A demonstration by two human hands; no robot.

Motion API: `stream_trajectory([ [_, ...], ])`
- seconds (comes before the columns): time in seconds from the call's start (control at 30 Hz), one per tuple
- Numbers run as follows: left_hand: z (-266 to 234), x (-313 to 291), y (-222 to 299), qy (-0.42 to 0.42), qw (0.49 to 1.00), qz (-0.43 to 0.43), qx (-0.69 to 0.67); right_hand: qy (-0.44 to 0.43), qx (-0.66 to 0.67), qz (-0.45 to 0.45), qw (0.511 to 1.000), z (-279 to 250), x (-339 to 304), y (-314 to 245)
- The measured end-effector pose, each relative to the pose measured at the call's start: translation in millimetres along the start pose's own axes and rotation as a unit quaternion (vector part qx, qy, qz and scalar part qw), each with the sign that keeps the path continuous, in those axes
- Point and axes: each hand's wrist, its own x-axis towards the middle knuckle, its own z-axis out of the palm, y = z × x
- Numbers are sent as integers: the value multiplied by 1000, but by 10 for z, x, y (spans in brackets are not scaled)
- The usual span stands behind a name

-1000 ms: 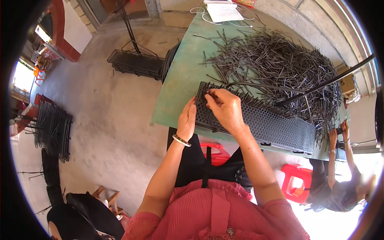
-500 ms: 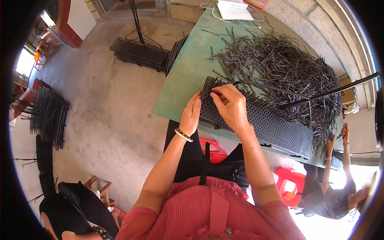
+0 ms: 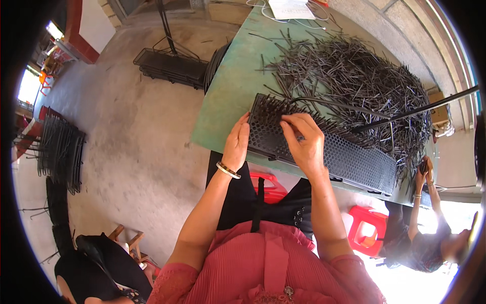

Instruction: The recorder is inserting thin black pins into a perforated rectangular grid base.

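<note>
A long black perforated tray [image 3: 354, 159] lies along the near edge of a green table [image 3: 228, 101]. Thin black rods stand in the holes at its left end. My left hand [image 3: 237, 142] rests flat against the tray's left end, holding it. My right hand [image 3: 304, 139] is over the tray with fingers pinched on a thin black rod at the holes. Behind the tray spreads a big heap of loose black rods [image 3: 354, 76].
A long black bar [image 3: 415, 111] lies across the heap at right. White papers [image 3: 291, 9] lie at the table's far end. Black wire racks [image 3: 169, 66] and stacked frames [image 3: 61, 147] stand on the concrete floor. Red stools [image 3: 367, 230] are under the table; another person [image 3: 425, 228] sits at right.
Both hands stay at the tray's left end; my right hand's fingers have shifted slightly along the holes. The view has tilted a little.
</note>
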Motion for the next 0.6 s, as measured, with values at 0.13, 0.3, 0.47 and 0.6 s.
stream_trajectory([
  [0.13, -9, 4, -14, 4, 1000, -11, -7, 72, -56, 38, 995, -454, -370, 189],
  [0.3, 108, 16, 99, 29, 999, -27, -22, 216, -249, 87, 940, -1410, -978, 703],
  [0.47, 119, 96, -51, 48, 996, -22, 72, 291, -473, 204, 807, -2150, -1573, 1293],
  [0.6, 53, 191, -151, 36, 999, -27, 9, 317, -456, 242, 795, -2068, -1617, 1422],
])
